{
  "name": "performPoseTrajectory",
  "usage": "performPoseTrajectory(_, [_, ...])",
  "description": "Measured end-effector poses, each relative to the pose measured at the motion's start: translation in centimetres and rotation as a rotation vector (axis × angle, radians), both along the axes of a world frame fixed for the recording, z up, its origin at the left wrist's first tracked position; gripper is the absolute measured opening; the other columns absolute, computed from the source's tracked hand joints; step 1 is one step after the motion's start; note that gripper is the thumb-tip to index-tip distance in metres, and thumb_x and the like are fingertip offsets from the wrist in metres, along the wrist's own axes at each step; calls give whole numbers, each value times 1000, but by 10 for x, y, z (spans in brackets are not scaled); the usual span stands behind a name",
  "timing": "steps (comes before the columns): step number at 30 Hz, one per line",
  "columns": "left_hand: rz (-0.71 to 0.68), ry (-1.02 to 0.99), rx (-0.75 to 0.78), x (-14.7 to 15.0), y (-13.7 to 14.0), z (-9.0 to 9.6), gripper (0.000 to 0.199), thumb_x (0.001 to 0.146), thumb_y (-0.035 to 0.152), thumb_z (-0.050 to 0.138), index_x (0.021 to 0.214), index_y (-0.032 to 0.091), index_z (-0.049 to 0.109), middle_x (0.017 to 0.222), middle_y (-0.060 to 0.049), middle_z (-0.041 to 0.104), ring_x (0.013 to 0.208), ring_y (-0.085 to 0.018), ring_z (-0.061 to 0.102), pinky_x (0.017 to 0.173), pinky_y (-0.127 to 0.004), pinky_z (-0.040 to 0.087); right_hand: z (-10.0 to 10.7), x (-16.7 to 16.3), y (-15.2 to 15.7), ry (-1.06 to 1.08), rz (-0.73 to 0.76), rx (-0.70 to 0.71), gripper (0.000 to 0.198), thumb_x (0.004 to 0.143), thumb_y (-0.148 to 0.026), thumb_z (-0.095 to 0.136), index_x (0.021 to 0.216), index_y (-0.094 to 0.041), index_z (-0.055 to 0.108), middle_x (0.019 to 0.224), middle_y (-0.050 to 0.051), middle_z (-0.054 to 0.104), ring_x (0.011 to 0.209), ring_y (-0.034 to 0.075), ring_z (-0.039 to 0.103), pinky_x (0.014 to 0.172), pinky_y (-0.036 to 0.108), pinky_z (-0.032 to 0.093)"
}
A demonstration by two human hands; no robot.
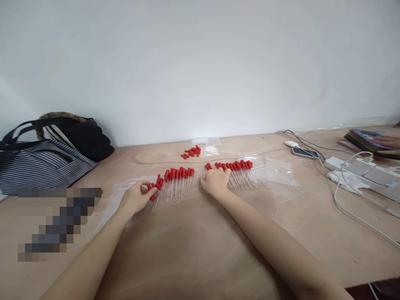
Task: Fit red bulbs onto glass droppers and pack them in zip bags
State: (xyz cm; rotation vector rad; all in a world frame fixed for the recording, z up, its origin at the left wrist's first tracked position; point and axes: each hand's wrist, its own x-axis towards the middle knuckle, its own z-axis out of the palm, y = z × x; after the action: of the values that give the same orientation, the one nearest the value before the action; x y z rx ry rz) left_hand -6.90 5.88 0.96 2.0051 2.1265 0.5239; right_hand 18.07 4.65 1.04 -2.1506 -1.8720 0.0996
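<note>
My left hand [136, 197] is closed at the left end of the row, thumb and fingers round a red rubber bulb [149, 187]. More loose red bulbs [159, 181] lie against its fingertips. To their right lies a row of glass droppers [177, 183] with red bulbs fitted on their far ends. Bare clear glass tubes [196, 178] lie in the middle, beside my right hand [216, 181]. That hand is closed with fingers curled down; what they grip is hidden. A second group of bulb-topped droppers [239, 173] lies right of it.
Behind the row are a pile of red bulbs [192, 152] and clear tubes [210, 150] on a plastic bag. An empty clear bag [283, 179] lies right. A striped bag [46, 162] stands left; a phone [305, 153], power strip [359, 171] and cables are right. Another person's hand [387, 141] rests on stacked items.
</note>
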Motion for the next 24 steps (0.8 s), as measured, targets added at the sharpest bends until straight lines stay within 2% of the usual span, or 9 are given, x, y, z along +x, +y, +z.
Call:
performPoseTrajectory(8, [35, -57, -51, -4, 0, 5, 35, 69, 45, 51, 92, 19, 52, 60, 0, 65, 59, -20, 62, 52, -25, 38, 5, 0, 19, 67, -50, -145, 17, 67, -24, 54, 78, -15, 64, 81, 13, 66, 79, 26, 59, 80, 44, 24])
performPoseTrajectory(12, [49, -124, 60, -6, 1, 7, 37, 67, 46, 53, 90, 18, 54, 64, -2, 66, 64, -20, 63, 57, -27, 43, 12, 5, 15, 95, -42, -134, 21, 73, -29, 50, 79, -13, 63, 80, 12, 66, 78, 26, 59, 80, 45, 26])
performPoseTrajectory(14, [5, -236, 125, 0, -2, 8, 35, 66, 47, 54, 85, 17, 56, 68, -3, 66, 67, -20, 63, 64, -29, 46, 17, 12, 7, 109, -7, -99, 24, 77, -31, 45, 78, -14, 62, 81, 12, 65, 81, 26, 58, 80, 45, 27])
performPoseTrajectory(17, [-178, -511, 132, 21, -14, 6, 35, 66, 48, 56, 81, 16, 55, 72, -3, 64, 66, -17, 61, 68, -30, 49, 21, 31, -9, 132, 101, -33, 22, 81, -30, 42, 79, -17, 59, 86, 8, 65, 92, 24, 54, 80, 41, 29])
performPoseTrajectory(20, [-344, -704, -21, 52, -34, 3, 34, 70, 49, 55, 82, 18, 49, 64, 0, 59, 60, -15, 59, 59, -29, 51, 15, 57, -30, 176, 249, 38, 14, 83, -28, 44, 83, -20, 56, 90, 3, 63, 91, 17, 53, 78, 31, 32])
performPoseTrajectory(22, [-425, -801, -81, 70, -47, 1, 31, 75, 48, 52, 78, 18, 44, 70, 0, 59, 68, -15, 60, 63, -30, 52, 4, 73, -45, 248, 433, 207, 11, 83, -23, 45, 81, -17, 54, 85, 4, 63, 83, 16, 53, 76, 30, 34])
performPoseTrajectory(24, [-489, -858, -144, 83, -57, -2, 28, 78, 46, 49, 77, 18, 42, 77, -1, 58, 70, -15, 61, 62, -30, 53, -8, 86, -58, 271, 568, 310, 11, 83, -20, 44, 83, -16, 55, 82, 6, 62, 81, 17, 52, 72, 30, 34])
